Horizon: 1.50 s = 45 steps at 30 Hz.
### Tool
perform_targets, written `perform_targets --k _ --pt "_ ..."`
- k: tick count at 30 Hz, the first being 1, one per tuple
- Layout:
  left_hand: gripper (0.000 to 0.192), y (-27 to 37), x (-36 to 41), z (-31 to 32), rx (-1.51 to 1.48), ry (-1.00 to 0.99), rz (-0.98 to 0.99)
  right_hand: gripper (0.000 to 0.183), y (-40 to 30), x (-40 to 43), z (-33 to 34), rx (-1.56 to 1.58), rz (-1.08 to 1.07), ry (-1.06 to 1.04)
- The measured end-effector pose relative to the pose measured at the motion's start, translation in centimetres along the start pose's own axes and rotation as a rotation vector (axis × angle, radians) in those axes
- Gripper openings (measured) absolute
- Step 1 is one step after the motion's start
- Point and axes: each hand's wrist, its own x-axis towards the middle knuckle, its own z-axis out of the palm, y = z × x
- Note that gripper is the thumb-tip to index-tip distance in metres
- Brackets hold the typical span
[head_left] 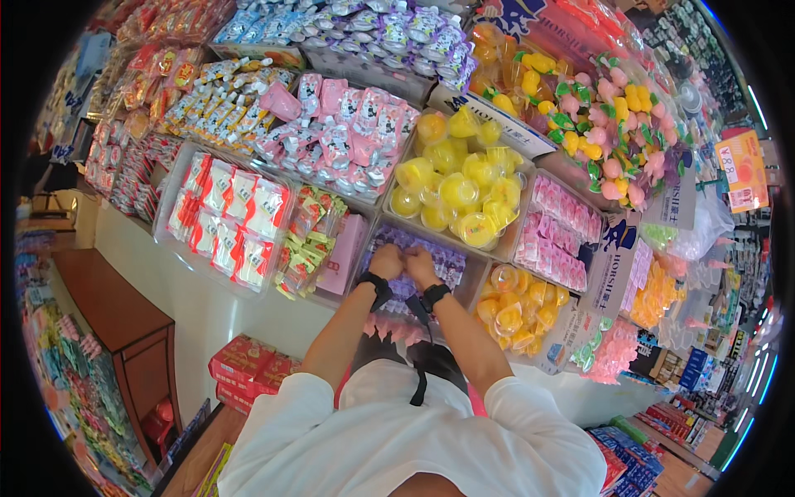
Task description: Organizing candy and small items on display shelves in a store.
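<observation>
My left hand (pixel 386 261) and my right hand (pixel 422 266) are side by side over a clear bin of small purple-wrapped packets (pixel 451 266). The fingers of both hands are bent and point down among the packets, nearly meeting. Whether they pinch a packet is hidden by the hands themselves. Each wrist wears a dark band. To the left of the bin stands a pink box (pixel 343 255). Yellow jelly cups (pixel 458 189) fill the bin just beyond it, and orange jelly cups (pixel 520 304) lie to its right.
A clear tray of red and white packets (pixel 231 205) stands at left, beside green strawberry-print packets (pixel 310 239). Pink spouted pouches (pixel 348 133) are heaped behind. Pink wrapped sweets (pixel 559 230) and fruit-shaped containers (pixel 596 124) are at right. Red boxes (pixel 248 366) and a wooden cabinet (pixel 118 323) stand lower left.
</observation>
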Motion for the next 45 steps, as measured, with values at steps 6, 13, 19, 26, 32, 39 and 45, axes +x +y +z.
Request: perform_targets --k 6,13,19,26,32,39,45 --pt "0.018 -0.9 -3.6 -2.8 -0.038 0.054 0.164 0.015 -4.9 -6.7 -1.0 0.382 0.089 -0.14" --pt "0.075 4.2 -12.8 -5.4 -0.142 0.037 0.068 0.034 -5.7 -13.4 -5.5 0.465 0.089 -0.354" --pt "0.04 7.6 -21.7 -3.3 -0.171 0.315 0.138 0.016 -5.8 -18.8 -8.2 0.161 -0.301 -0.446" --pt "0.02 8.1 -32.2 3.6 -0.395 0.652 0.073 0.01 -2.2 -25.1 -9.3 0.12 -0.331 -0.676" --pt "0.019 7.9 -43.6 8.7 -0.353 0.777 -0.081 0.015 2.8 -32.0 -8.1 -0.196 -0.661 -0.865" --pt "0.017 9.2 -53.4 13.0 -0.383 1.037 -0.259 0.012 5.4 -38.9 -5.6 -0.232 -0.432 -1.205" --pt "0.014 9.7 -59.2 14.1 -0.41 1.281 -0.348 0.012 6.1 -44.1 -1.4 -0.327 -0.486 -1.393"
